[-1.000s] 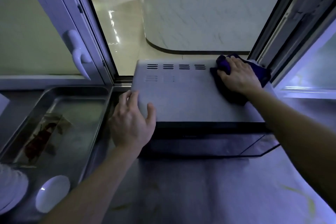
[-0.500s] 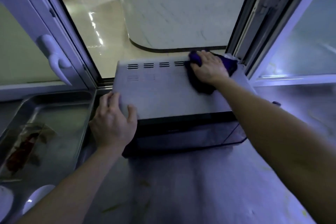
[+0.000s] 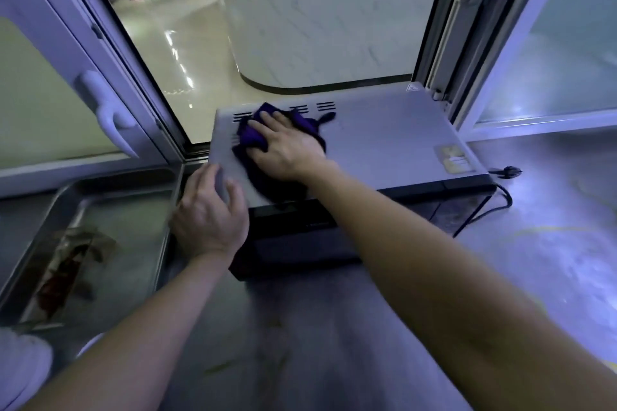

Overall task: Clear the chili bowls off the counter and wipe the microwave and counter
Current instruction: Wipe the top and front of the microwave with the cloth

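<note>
My right hand (image 3: 287, 147) lies flat, fingers straight, pressing the purple cloth (image 3: 252, 138) onto the microwave (image 3: 384, 137) top near the rear left vents. My left hand (image 3: 210, 217) clasps the front left corner, steadying the unit on the counter (image 3: 334, 327). Apply even pressure and overlap strokes toward the front edge. The steel tray (image 3: 110, 188) sits just beside the left wall, restricting access there. The power cord (image 3: 495, 207) trails off to the right.
</note>
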### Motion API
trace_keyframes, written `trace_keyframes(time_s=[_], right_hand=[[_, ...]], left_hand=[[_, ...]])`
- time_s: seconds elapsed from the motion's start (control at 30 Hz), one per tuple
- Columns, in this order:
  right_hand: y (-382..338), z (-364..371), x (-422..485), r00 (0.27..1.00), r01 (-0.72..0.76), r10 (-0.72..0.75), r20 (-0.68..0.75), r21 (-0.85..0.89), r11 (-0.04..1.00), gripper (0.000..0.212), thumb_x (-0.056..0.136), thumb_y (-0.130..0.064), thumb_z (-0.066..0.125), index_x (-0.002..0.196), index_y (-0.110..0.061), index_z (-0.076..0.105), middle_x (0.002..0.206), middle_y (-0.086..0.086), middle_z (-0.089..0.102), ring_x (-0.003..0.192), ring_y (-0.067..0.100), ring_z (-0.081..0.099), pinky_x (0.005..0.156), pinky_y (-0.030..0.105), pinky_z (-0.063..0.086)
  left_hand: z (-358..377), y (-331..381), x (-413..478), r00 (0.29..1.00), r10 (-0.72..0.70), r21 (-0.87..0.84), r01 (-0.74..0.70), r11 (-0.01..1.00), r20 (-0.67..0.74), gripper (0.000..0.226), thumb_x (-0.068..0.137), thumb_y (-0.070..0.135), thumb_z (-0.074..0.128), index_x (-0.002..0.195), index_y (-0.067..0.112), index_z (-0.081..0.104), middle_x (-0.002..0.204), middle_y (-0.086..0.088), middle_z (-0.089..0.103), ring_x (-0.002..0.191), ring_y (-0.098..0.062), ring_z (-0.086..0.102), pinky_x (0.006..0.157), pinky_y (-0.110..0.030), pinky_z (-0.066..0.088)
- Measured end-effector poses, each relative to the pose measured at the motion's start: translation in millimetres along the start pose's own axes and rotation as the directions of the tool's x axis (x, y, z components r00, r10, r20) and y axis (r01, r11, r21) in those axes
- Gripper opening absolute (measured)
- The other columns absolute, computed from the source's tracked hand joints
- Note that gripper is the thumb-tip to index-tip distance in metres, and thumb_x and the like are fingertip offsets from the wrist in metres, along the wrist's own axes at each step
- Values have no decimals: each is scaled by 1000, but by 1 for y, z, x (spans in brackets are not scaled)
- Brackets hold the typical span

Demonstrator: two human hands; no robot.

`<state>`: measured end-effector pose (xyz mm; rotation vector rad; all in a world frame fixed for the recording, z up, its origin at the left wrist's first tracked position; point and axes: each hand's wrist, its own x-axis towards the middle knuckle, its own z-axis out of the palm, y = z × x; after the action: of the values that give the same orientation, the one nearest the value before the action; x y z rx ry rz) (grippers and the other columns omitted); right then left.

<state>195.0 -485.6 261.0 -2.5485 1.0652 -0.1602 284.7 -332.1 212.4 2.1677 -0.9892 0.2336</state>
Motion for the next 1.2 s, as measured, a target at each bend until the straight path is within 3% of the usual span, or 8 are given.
trace_keyframes(time_s=[0.13, 0.23, 0.4, 0.5, 0.67, 0.77, 1.0, 1.2], right_hand=[[128, -51, -62, 907, -417, 400, -135, -132, 900, 77, 101, -76, 29, 169, -43, 18, 181, 5, 5, 166, 29, 2, 133, 54, -4], [144, -56, -68, 826, -556, 520, -216, -161, 816, 79, 97, -75, 23, 167, -40, 23, 179, 14, 11, 165, 34, 9, 131, 60, 2], [-4, 8, -35, 990, -121, 104, -100, -188, 975, 74, 100, -62, 35, 168, -32, 28, 179, 6, 17, 165, 26, 13, 132, 55, 5], [-21, 15, -65, 997, 61, -65, -35, -111, 992, 76, 103, -57, 38, 171, -32, 18, 179, -1, 16, 166, 18, 9, 134, 47, 1], [121, -32, -141, 915, -343, 314, -255, -79, 936, 80, 100, -60, 37, 170, -25, 24, 177, -1, 24, 164, 18, 19, 134, 43, 8], [125, -34, -144, 837, -491, 449, -313, -65, 869, 78, 103, -60, 37, 169, -22, 27, 178, 1, 24, 164, 21, 18, 134, 48, 7], [-51, 40, -86, 985, -6, -6, -175, -67, 998, 72, 103, -50, 41, 168, -20, 32, 176, 2, 28, 164, 21, 18, 134, 47, 5], [67, 9, -138, 963, -44, 22, -270, -74, 996, 73, 100, -58, 39, 165, -27, 39, 174, -4, 34, 163, 17, 23, 134, 44, 9]], left_hand=[[0, 0, 0, 1000, 2, 8, -2, 1000, 26, 53, 97, 46, 44, 135, 20, 70, 142, -2, 69, 111, -40, 71, 81, -47, 55], [1, 0, 0, 1000, -2, 9, 2, 1000, 10, 57, 96, 46, 43, 139, 17, 68, 136, -10, 72, 104, -45, 72, 79, -48, 54], [0, 1, 0, 999, -45, 4, 45, 999, -14, 57, 97, 48, 39, 137, 21, 70, 127, -16, 76, 103, -49, 70, 81, -49, 52], [0, 1, 0, 998, -56, -9, 56, 998, -20, 58, 97, 50, 37, 137, 25, 70, 125, -17, 76, 105, -49, 70, 83, -48, 53], [-1, -1, 0, 1000, -3, 18, 3, 1000, 0, 53, 98, 48, 37, 128, 21, 70, 118, -16, 76, 97, -48, 71, 80, -48, 52], [2, 2, 1, 1000, 3, 26, -4, 1000, 9, 49, 97, 48, 37, 122, 20, 69, 113, -14, 77, 92, -46, 71, 76, -46, 51], [-1, -5, 4, 998, -56, -6, 56, 998, -30, 50, 103, 48, 31, 130, 25, 67, 119, -18, 77, 105, -46, 70, 82, -48, 51], [-4, 2, -1, 991, 137, 210, -136, 968, 11, 53, 107, 48, 36, 139, 10, 53, 139, -20, 61, 131, -41, 54, 105, -56, 46]])
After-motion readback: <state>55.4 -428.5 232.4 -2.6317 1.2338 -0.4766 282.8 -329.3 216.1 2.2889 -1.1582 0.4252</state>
